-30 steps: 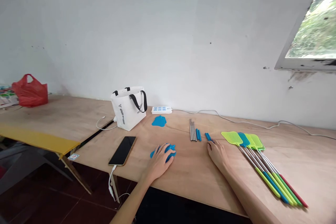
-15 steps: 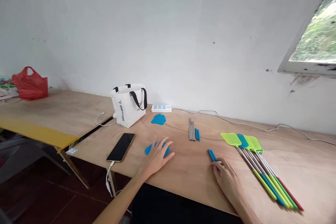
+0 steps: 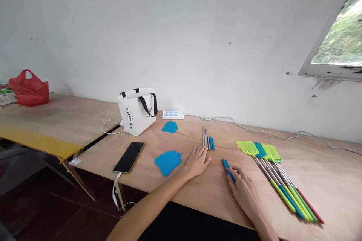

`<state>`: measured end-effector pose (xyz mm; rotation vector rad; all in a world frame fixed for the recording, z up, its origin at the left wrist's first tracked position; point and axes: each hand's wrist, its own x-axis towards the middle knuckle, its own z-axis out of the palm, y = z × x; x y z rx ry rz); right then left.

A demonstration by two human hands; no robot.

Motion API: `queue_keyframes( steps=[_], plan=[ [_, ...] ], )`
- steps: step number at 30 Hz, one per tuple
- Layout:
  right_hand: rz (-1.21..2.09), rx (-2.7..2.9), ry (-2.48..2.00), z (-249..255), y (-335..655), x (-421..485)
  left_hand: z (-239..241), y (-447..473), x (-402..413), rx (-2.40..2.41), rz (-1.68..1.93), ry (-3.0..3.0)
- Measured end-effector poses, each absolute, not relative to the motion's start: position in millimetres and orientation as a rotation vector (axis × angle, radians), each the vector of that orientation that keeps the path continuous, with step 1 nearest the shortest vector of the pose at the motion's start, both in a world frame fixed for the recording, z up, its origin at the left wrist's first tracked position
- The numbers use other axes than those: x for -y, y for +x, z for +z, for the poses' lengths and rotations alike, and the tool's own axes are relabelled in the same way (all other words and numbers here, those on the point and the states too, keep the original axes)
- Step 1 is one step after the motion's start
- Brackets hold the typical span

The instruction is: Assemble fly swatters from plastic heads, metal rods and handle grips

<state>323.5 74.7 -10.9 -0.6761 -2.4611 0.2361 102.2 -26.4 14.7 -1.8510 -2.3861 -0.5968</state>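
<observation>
Showed, on a wooden worktop (image 3: 209, 196), the right grip (image 3: 244, 192) closed around the near part of a pair of blue handle sleeves (image 3: 225, 165), far ends sticking out toward the left. Had the left grip (image 3: 196, 162) farther left, fingers stretched over the near ends of slim steel rods (image 3: 206, 138), thumb apart; could not tell about any pinch on them. Included two loose blue sleeves (image 3: 213, 143) just right of the rods, a blue flyswatter head (image 3: 168, 162) left of the left grip, a second blue head (image 3: 169, 127) farther back, and complete flyswatters (image 3: 283, 196) fanned at right. Judged the sleeves light, slightly soft, best held mid-length; the rods stiff, smooth, apt to roll, best pinched near one end; the heads thin, bendy, best lifted by the neck.
</observation>
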Motion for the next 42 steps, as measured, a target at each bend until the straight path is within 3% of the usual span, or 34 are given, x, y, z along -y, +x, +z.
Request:
queue_keyframes(
  steps=[15, 22, 36, 42],
  plan=[
    [0.212, 2.458, -0.689, -12.2, 323.7, -74.6, -2.1, 209.5, 143.3, 2.325, -0.74, -1.927],
    [0.214, 2.473, -0.692, -9.7, 324.7, -73.4, 41.1, 165.3, 123.0, 2.176, -0.617, -2.087],
    [0.167, 2.433, -0.858, -6.8, 324.8, -75.8, 29.9, 138.7, 103.7, 2.515, -0.632, -1.447],
    [0.075, 2.499, -0.971, 0.1, 318.3, -78.9, 27.5, 128.6, 110.5, 2.462, -0.705, -1.504]
  ],
)
